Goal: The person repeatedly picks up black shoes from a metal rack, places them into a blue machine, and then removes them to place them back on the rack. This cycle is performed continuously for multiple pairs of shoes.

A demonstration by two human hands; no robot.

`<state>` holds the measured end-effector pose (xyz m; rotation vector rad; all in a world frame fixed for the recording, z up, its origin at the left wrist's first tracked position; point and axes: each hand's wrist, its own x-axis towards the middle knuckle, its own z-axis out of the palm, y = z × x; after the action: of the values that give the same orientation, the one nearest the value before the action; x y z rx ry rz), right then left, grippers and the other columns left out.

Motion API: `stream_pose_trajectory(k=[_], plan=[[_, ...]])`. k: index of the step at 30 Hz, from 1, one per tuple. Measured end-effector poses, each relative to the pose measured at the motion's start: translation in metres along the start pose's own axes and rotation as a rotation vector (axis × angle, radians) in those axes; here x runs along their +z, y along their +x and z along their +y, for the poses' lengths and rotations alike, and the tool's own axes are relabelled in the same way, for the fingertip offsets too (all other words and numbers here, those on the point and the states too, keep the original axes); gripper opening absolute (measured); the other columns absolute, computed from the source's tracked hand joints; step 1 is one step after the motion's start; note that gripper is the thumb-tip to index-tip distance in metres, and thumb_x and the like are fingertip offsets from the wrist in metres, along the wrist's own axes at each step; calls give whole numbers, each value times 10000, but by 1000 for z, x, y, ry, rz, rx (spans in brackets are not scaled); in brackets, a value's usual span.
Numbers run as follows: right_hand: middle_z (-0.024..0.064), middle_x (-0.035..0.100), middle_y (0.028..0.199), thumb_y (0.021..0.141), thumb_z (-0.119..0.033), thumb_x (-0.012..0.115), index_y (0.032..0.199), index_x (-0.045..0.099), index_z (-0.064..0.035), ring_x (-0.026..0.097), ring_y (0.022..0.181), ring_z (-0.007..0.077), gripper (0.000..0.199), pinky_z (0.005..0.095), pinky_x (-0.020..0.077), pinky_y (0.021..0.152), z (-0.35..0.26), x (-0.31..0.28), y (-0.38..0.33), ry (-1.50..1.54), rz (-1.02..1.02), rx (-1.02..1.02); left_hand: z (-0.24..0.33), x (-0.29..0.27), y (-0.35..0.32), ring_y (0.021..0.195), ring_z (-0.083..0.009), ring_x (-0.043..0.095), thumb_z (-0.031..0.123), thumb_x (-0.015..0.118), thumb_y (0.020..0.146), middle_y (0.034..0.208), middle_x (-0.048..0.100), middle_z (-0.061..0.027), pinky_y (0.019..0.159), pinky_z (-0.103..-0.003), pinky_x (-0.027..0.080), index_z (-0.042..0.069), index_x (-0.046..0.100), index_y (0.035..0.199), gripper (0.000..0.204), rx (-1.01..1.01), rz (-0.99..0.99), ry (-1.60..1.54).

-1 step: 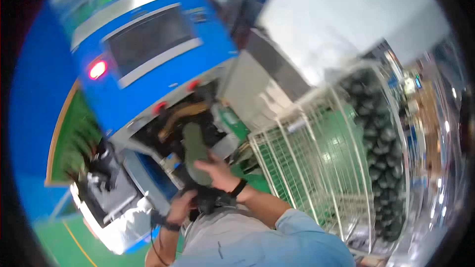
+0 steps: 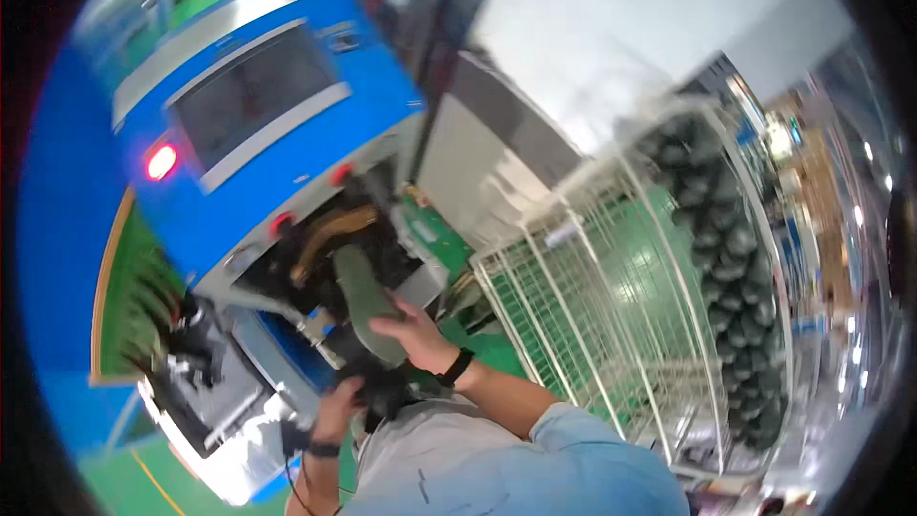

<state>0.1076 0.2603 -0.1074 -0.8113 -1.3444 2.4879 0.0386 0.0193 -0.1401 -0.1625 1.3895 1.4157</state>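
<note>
An olive-green piece shaped like a shoe sole (image 2: pixel 363 294) points its far end into the opening of a blue machine (image 2: pixel 368 100). My right hand (image 2: pixel 420 336), with a black band at the wrist, grips the near end, thumb and fingers along its right edge. Black material (image 2: pixel 368 373) sits just below that end; its form is unclear. Close to the left of this material is my left hand (image 2: pixel 336 409), dark-banded too; its fingers are blurred and partly hidden. A curved brownish part (image 2: pixel 332 234) of the machine arches around the piece's far end.
The machine carries a dark screen (image 2: pixel 253 100), a glowing red light (image 2: pixel 161 162) and red knobs (image 2: pixel 283 224). To the right stands a white wire rack (image 2: pixel 573 306) beside many dark rounded objects (image 2: pixel 735 296). A grey tray with black items (image 2: pixel 215 377) is at left.
The machine sits further left in the picture as the view shifts. My left hand has drawn slightly down and away from the black material. My right hand keeps its grip.
</note>
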Motion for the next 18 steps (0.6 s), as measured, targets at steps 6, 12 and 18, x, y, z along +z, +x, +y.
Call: stream_pose_trajectory(k=[6,12,18], plan=[[243,467,1616,974,-247,778,1608,367,62,466,1492,305,817,378,366,1223,-110,-154,-73,-837,373,-417,27,10,-33,981,-187,581,352,785,944,1082,661,-38,909,-345,486,7,671,1205,447,258,139,352],[371,624,1300,1026,-236,607,1614,259,76,706,1046,462,752,514,592,879,-185,-404,8,-1026,1134,-128,42,117,-23,928,-197,603,276,818,878,1052,645,-82,847,-352,509,2,573,1245,519,359,364,471],[280,655,1032,1077,-289,577,1469,341,118,678,799,336,612,485,564,696,-221,-548,112,-588,1135,-269,63,162,-24,837,-190,570,217,763,895,880,619,-62,771,-383,475,24,653,1097,301,156,417,583]])
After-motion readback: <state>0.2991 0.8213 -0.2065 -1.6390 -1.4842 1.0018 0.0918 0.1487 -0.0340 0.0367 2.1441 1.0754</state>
